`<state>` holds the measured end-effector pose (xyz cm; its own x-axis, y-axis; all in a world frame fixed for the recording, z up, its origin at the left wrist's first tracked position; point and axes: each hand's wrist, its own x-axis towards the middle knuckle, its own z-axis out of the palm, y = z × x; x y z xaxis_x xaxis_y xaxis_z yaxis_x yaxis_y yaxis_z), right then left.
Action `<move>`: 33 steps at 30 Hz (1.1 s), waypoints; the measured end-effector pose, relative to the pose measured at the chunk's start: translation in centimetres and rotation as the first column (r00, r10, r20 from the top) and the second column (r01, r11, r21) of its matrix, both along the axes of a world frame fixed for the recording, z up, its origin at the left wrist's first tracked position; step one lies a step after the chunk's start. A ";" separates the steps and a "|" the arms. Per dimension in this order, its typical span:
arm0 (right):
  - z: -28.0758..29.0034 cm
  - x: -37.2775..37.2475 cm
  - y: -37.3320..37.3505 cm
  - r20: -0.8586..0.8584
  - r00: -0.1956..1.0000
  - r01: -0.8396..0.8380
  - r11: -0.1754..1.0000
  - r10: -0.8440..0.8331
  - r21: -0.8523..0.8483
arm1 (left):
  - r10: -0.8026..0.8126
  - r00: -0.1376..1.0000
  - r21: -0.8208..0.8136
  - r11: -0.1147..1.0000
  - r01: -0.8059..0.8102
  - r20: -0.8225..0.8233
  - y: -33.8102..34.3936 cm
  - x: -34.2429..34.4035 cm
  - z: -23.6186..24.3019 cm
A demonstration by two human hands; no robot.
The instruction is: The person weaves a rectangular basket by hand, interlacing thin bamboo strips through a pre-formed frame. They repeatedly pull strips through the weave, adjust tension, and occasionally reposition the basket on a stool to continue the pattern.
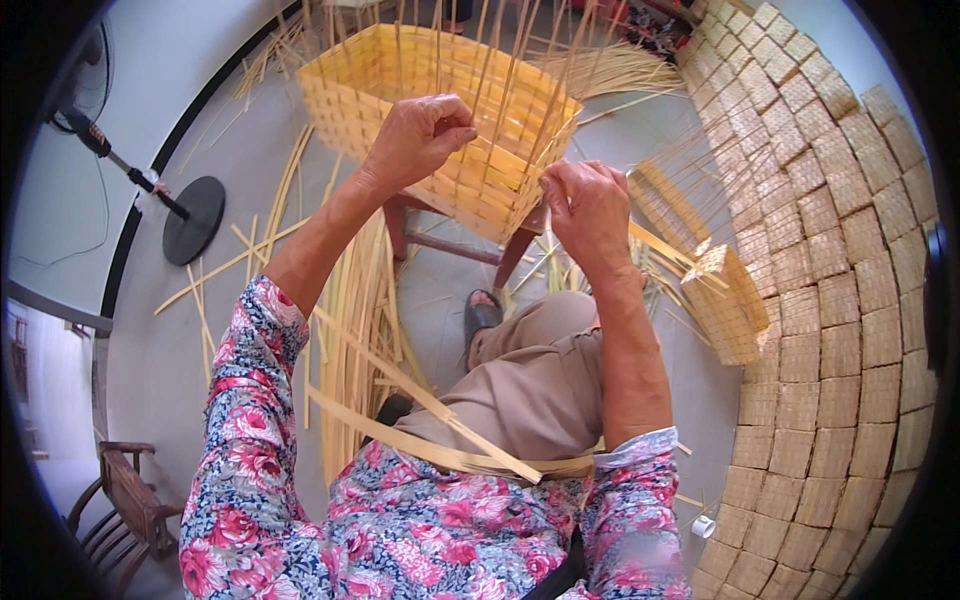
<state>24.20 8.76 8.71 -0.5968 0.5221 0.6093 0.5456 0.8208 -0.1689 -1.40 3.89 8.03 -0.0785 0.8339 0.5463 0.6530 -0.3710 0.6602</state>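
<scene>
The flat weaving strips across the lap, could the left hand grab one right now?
Probably yes: the flat weaving strips lie uncovered across the lap, with nothing seen between them and the left hand, though it would have to come down from the woven basket.

Yellow woven basket (482,186), rectangular, open-topped

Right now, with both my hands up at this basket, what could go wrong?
The thin upright rods stand close to your left hand, so one might poke or scratch it.
The basket seems to sit on a wooden stool and reaches past its left side, so a hard push could tip it.
The loose strips across your lap might slide off or snag if you shift.
</scene>
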 end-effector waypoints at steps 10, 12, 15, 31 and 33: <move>0.3 0.3 -0.8 -0.055 0.997 -0.072 0.900 0.054 -0.430 | -0.072 0.995 0.008 0.997 0.072 0.072 -1.2 -0.3 -1.0; 0.3 0.3 -0.6 -0.059 0.997 -0.077 0.894 0.057 -0.441 | -0.087 0.993 0.008 0.996 0.086 0.085 -1.3 -0.4 -1.1; 0.2 0.3 -0.6 -0.089 0.995 -0.089 0.890 0.055 -0.448 | -0.055 0.983 0.018 0.998 0.053 0.177 -1.5 0.2 -0.7; -0.5 -0.5 -2.0 -0.067 0.968 -0.251 0.923 0.242 -0.291 | -0.297 0.918 -0.042 0.954 0.297 -0.264 -4.1 3.5 0.1; -0.6 -0.4 -2.0 -0.056 0.966 -0.259 0.941 0.253 -0.219 | -0.347 0.907 -0.073 0.938 0.340 -0.238 -4.1 3.3 0.1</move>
<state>23.84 6.73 8.07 -0.7138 0.4776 0.5122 0.3146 0.8721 -0.3748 1.89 -0.20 8.13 0.3480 0.8013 0.4867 0.6306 -0.5842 0.5110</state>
